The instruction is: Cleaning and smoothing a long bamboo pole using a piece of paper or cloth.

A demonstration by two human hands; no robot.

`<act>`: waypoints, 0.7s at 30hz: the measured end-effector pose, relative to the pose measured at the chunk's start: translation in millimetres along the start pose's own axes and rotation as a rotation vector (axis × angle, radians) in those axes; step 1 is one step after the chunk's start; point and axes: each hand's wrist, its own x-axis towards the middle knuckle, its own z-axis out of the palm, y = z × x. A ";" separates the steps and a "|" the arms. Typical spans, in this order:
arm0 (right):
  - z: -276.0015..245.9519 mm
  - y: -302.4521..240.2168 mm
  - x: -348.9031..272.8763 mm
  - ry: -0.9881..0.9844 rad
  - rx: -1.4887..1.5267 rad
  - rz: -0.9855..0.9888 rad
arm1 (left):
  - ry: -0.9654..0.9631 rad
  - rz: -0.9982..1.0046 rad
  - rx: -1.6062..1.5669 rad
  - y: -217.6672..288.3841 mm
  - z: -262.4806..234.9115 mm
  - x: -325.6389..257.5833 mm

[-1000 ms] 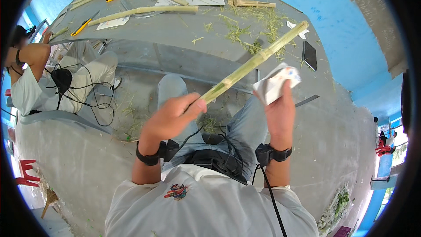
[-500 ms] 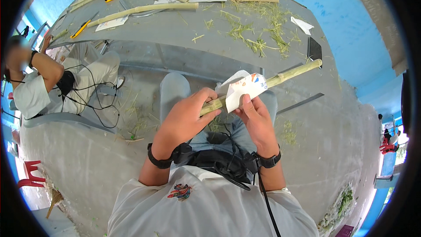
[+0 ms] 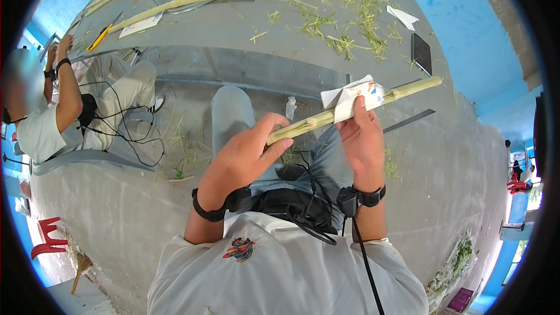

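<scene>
Now left hand [image 3: 245, 157] grips the green stalk's [image 3: 408, 89] near end; right hand [image 3: 361, 140] presses paper [image 3: 353, 98] around it.

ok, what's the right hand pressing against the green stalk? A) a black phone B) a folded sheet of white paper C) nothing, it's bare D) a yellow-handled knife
B: the right hand wraps a folded white paper sheet around the green stalk, while the left hand grips the stalk's near end.

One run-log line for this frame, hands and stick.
left hand: grips green stalk near end | right hand: presses folded paper around stalk | stalk: tilted, over lap
</scene>
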 end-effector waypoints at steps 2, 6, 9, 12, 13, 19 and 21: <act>-3.0 -4.2 0.1 -0.051 0.008 -0.015 | -0.058 0.048 0.015 -3.8 0.2 1.7; -5.7 -13.0 0.3 -0.014 0.035 -0.247 | -0.074 0.011 0.078 -0.6 1.2 7.1; -8.4 -28.9 -6.3 -0.110 0.366 -0.355 | -0.059 0.111 0.046 -11.7 6.5 5.3; -23.6 -32.9 -6.6 -0.235 0.430 -0.344 | -0.111 0.144 -0.035 -11.5 14.5 4.7; -23.4 -33.6 -6.6 -0.233 0.427 -0.347 | -0.103 0.160 -0.124 -12.6 19.4 4.0; -7.8 -32.1 -7.1 0.073 0.095 -0.392 | -0.285 -0.045 -0.468 -12.6 26.3 4.9; 2.7 -19.7 -9.9 0.052 0.059 -0.360 | -0.287 -0.060 -0.542 -9.3 31.3 7.2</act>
